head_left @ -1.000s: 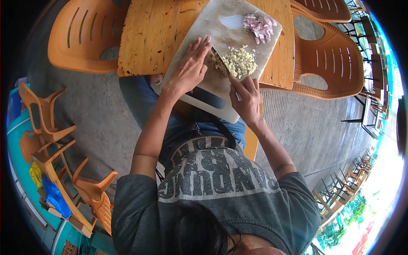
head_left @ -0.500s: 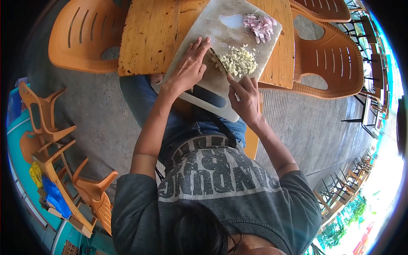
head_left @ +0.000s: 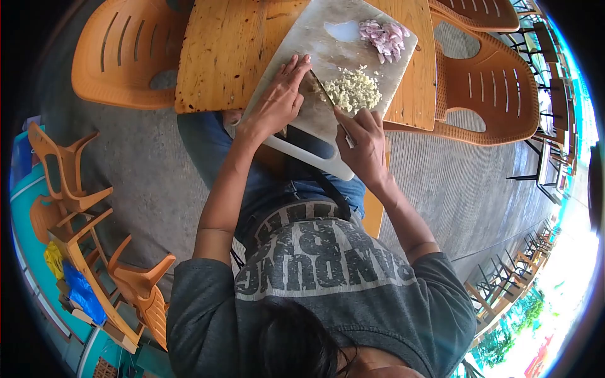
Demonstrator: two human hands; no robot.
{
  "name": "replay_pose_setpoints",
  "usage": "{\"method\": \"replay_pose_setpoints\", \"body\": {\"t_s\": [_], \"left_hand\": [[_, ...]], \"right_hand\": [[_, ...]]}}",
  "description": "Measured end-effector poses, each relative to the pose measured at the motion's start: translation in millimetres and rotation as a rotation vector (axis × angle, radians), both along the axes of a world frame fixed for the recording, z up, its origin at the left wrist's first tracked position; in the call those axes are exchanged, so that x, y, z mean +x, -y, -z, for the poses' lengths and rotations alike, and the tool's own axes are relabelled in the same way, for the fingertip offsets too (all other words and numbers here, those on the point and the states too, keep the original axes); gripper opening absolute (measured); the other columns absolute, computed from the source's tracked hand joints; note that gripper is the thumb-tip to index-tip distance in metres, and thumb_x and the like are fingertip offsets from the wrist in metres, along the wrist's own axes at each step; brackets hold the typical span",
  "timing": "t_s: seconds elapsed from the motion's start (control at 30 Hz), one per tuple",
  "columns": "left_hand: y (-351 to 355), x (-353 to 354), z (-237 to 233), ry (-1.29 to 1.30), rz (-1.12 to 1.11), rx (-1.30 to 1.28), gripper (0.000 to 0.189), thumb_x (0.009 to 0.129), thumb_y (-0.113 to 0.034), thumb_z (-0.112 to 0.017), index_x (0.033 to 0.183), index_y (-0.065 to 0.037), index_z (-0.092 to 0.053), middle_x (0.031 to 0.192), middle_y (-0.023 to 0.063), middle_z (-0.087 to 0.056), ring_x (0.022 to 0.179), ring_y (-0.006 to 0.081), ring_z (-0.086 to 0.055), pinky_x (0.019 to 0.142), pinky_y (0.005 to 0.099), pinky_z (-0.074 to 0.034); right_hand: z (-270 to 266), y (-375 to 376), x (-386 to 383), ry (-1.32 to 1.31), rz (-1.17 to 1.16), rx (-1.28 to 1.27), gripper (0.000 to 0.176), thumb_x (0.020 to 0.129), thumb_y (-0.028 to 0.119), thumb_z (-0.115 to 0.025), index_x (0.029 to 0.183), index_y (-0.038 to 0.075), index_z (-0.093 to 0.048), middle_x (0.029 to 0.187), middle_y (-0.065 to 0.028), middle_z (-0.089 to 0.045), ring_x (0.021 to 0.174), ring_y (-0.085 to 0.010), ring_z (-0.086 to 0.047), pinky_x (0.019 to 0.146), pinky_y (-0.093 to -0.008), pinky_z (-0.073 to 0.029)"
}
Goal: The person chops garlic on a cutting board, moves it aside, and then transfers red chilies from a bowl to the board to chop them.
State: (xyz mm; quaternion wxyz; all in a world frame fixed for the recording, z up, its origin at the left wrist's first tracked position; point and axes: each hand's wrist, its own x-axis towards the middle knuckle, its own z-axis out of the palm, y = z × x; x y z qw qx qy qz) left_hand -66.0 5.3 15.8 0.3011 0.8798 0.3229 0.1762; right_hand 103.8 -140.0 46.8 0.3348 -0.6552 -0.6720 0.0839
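My right hand is wrapped round the handle of a knife, whose thin blade slants up and left across the white cutting board. Fingers stretched out, my left hand lies at the board's left side, its fingertips right at the knife's tip. Just right of the blade is a loose heap of finely chopped garlic. Sliced shallots, pinkish purple, are piled near the board's far right corner. The near end of the board, with its handle slot, juts over the table edge above my lap.
The board rests at a slant on a wooden table. Orange plastic chairs stand left and right of it. More chairs and a table with a blue bag are at the lower left.
The knife and my right hand have shifted very slightly, and more of the handle shows below the fingers. My left hand, the garlic and the shallots stay nearly in place.
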Motion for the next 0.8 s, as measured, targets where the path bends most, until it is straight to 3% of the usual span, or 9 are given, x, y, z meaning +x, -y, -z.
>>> {"method": "replay_pose_setpoints", "body": {"t_s": [0.17, 0.27, 0.47, 0.63, 0.8], "left_hand": [[-0.7, -1.0, 0.4, 0.016, 0.007, 0.005, 0.061, 0.093, 0.002, -0.043, 0.150, -0.012, -0.028, 0.161, 0.0097, -0.028, 0.149, 0.0364, -0.021, 0.125, 0.0471, -0.020], [-1.5, -1.1, 0.8, -0.004, -0.022, -0.018, 0.061, 0.093, 0.003, -0.043, 0.150, -0.012, -0.028, 0.161, 0.0095, -0.027, 0.149, 0.0360, -0.021, 0.124, 0.0470, -0.021], [-2.0, -1.5, 2.1, 0.028, -0.016, -0.008, 0.060, 0.093, 0.002, -0.044, 0.149, -0.012, -0.029, 0.162, 0.0094, -0.026, 0.149, 0.0356, -0.021, 0.123, 0.0476, -0.025], [-0.2, -1.4, -2.2, -0.017, -0.034, -0.036, 0.062, 0.092, 0.003, -0.044, 0.151, -0.013, -0.029, 0.162, 0.0101, -0.027, 0.149, 0.0359, -0.021, 0.123, 0.0466, -0.025], [-1.9, 3.3, -5.3, 0.190, -0.049, -0.063, 0.065, 0.092, 0.004, -0.042, 0.153, -0.007, -0.024, 0.162, 0.0155, -0.026, 0.150, 0.0333, -0.022, 0.123, 0.0437, -0.023]], "right_hand": [[20.6, 1.1, 3.9, -0.002, 0.034, 0.028, 0.043, 0.075, -0.003, -0.068, 0.117, 0.006, -0.071, 0.078, -0.0093, -0.048, 0.077, -0.0272, -0.047, 0.072, -0.0389, -0.044], [-8.8, -5.5, 3.4, -0.044, 0.035, -0.054, 0.041, 0.076, -0.003, -0.067, 0.115, 0.006, -0.073, 0.078, -0.0099, -0.048, 0.078, -0.0270, -0.047, 0.072, -0.0390, -0.044], [17.3, -5.2, 2.1, 0.005, 0.007, 0.030, 0.045, 0.076, -0.004, -0.066, 0.120, 0.006, -0.069, 0.080, -0.0098, -0.049, 0.076, -0.0278, -0.047, 0.072, -0.0394, -0.044], [-3.8, -8.3, 19.9, 0.005, -0.031, 0.015, 0.042, 0.075, -0.001, -0.070, 0.116, 0.008, -0.071, 0.077, -0.0090, -0.051, 0.075, -0.0277, -0.048, 0.071, -0.0388, -0.045], [-21.5, -3.2, 34.3, 0.022, 0.022, 0.014, 0.041, 0.073, -0.001, -0.072, 0.114, 0.007, -0.073, 0.075, -0.0064, -0.052, 0.073, -0.0235, -0.049, 0.068, -0.0355, -0.045]]}}
